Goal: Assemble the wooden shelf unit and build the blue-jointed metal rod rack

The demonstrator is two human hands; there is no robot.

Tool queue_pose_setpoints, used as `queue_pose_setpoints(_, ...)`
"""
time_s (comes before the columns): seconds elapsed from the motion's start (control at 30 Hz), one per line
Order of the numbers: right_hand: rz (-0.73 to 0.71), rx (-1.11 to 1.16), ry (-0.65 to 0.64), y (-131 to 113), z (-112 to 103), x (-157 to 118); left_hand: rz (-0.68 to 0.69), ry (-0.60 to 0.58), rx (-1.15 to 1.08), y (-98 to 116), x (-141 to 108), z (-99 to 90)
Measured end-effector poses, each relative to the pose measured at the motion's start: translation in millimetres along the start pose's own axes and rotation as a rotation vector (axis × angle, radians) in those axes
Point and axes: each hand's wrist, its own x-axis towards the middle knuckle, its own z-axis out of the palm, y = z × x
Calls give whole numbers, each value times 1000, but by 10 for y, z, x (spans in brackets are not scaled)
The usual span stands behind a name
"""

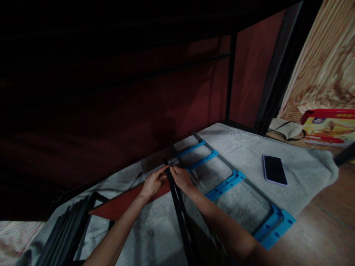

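A long black bar (177, 207) runs from near my body to its far end, between my two hands. My left hand (153, 183) is closed at the left side of that end, thumb and fingers pinched there. On the other side, my right hand (181, 178) grips the same end with bent fingers. What lies right between the fingertips is too small and dark to make out. A reddish-brown board (124, 201) lies beneath and left of my left hand. Right of my right arm rests a frame with several blue brackets (226, 185) joined by dark strips.
Grey cloth (249, 147) covers the surface. Several dark bars (66, 231) lie at lower left. A phone (274, 170) rests at right. A red and yellow box (330, 127) stands beyond. Dark posts (231, 77) and a dark red panel (166, 99) enclose the back.
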Motion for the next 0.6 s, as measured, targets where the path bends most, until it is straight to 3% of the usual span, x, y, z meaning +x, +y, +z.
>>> queue_pose_setpoints(0.17,38,-74,-64,-81,-90,-22,2,-20,-36,-6,8,-15)
queue_pose_setpoints(0.3,-30,11,-47,-62,-159,-51,11,-35,-65,-1,10,-9)
queue_pose_setpoints(0.43,-51,80,-73,-39,-120,-15,12,-20,-62,-4,1,3)
queue_pose_setpoints(0.6,1,-70,-48,-53,-30,27,34,-44,-92,-7,24,3)
